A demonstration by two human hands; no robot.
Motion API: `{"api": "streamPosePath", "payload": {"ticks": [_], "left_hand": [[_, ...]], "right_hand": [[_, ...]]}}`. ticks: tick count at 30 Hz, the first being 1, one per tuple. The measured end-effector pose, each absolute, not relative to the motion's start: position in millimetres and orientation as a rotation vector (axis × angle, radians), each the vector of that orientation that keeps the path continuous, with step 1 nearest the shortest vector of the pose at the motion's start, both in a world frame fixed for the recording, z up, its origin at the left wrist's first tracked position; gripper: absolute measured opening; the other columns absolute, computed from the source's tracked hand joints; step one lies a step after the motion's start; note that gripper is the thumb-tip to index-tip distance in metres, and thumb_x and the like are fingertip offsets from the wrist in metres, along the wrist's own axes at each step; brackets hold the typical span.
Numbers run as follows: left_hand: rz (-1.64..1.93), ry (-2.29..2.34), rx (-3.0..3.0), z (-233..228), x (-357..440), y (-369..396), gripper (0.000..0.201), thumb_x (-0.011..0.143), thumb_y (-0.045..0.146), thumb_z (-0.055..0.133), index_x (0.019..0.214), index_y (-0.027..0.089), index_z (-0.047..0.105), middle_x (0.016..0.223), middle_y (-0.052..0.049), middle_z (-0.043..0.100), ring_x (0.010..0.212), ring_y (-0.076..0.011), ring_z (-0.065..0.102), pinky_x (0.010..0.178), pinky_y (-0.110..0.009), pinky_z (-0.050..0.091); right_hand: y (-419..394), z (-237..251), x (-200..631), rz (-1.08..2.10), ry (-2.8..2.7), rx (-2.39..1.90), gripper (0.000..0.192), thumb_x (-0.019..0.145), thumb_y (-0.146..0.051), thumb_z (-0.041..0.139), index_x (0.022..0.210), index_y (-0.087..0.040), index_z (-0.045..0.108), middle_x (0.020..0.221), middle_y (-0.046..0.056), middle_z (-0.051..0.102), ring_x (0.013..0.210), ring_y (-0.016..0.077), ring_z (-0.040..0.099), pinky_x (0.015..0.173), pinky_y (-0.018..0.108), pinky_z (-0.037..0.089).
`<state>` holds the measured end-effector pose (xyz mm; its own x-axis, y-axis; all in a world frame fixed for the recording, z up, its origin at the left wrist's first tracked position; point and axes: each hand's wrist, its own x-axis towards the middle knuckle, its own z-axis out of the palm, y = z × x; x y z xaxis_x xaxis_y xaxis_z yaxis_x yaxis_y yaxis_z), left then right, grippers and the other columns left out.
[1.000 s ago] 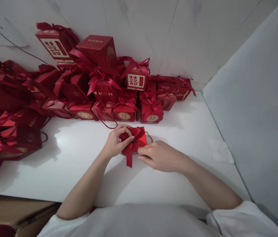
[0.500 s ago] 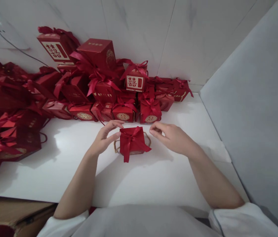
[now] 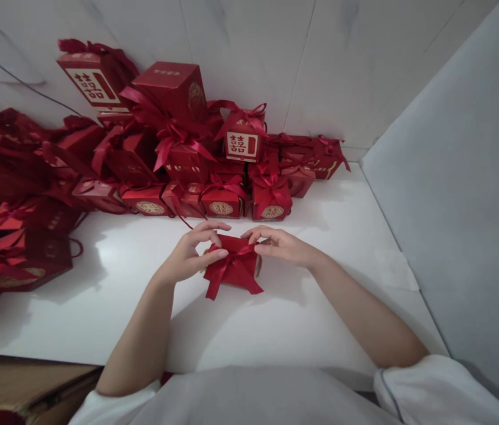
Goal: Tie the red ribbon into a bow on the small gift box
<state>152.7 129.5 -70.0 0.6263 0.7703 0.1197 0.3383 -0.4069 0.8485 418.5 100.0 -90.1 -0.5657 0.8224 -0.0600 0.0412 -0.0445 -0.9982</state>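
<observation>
A small red gift box (image 3: 237, 276) stands on the white table in front of me, its top crossed by a red ribbon bow (image 3: 234, 258) with two tails hanging toward me. My left hand (image 3: 191, 252) is at the bow's left side, thumb and curved fingers closed around the ribbon there. From the right, my right hand (image 3: 282, 245) pinches the bow's other side between thumb and fingertips. Parts of the loops are hidden behind my fingers. Gold cord handles (image 3: 258, 265) show at the box's sides.
Many red gift boxes (image 3: 169, 94) with ribbons are stacked along the marble-look wall (image 3: 249, 47). More boxes (image 3: 32, 260) are heaped on the left of the white table (image 3: 134, 319). A pale panel (image 3: 462, 177) rises on the right. A cardboard box (image 3: 23, 378) sits lower left.
Both hands have come in from beside the box onto its bow, the right one moving left. The box has turned slightly and shifted a little left and nearer to me.
</observation>
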Motion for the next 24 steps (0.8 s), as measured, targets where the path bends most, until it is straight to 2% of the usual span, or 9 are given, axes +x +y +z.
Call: {"api": "streamPosePath", "payload": {"ticks": [3,7,16,24], "left_hand": [[0.629,0.871,1.970,-72.3,151.5,131.5,0.032,0.087,0.040,0.065,0.066,0.018,0.055,0.129,-0.010,0.060,0.120,-0.0267,0.056,0.105,-0.043,0.044],[0.645,0.929,1.945,-76.3,149.9,134.2,0.035,0.090,0.039,0.061,0.063,0.018,0.057,0.125,-0.007,0.062,0.116,-0.0245,0.058,0.104,-0.041,0.043],[0.586,0.951,2.099,-71.5,148.3,133.7,0.034,0.091,0.039,0.059,0.064,0.018,0.058,0.126,-0.006,0.061,0.119,-0.0242,0.054,0.106,-0.041,0.039],[0.552,0.899,2.206,-66.7,145.4,135.0,0.035,0.091,0.036,0.059,0.062,0.017,0.055,0.124,-0.006,0.063,0.115,-0.0237,0.056,0.101,-0.039,0.041]], "right_hand": [[97.7,-88.0,417.0,1.681,-1.702,-0.900,0.024,0.089,-0.045,0.065,0.088,-0.021,0.063,0.138,0.008,0.050,0.127,0.0229,0.049,0.106,0.039,0.037],[95.1,-84.6,413.6,1.652,-1.716,-0.945,0.032,0.093,-0.046,0.060,0.075,-0.019,0.059,0.136,0.008,0.050,0.125,0.0232,0.050,0.108,0.040,0.034],[93.6,-78.2,414.9,1.537,-1.844,-0.995,0.032,0.096,-0.044,0.055,0.075,-0.020,0.059,0.129,0.006,0.051,0.118,0.0224,0.052,0.105,0.038,0.036],[96.6,-81.3,414.6,1.630,-1.812,-1.021,0.036,0.095,-0.048,0.054,0.075,-0.019,0.059,0.127,0.005,0.048,0.114,0.0217,0.053,0.104,0.037,0.038]]}}
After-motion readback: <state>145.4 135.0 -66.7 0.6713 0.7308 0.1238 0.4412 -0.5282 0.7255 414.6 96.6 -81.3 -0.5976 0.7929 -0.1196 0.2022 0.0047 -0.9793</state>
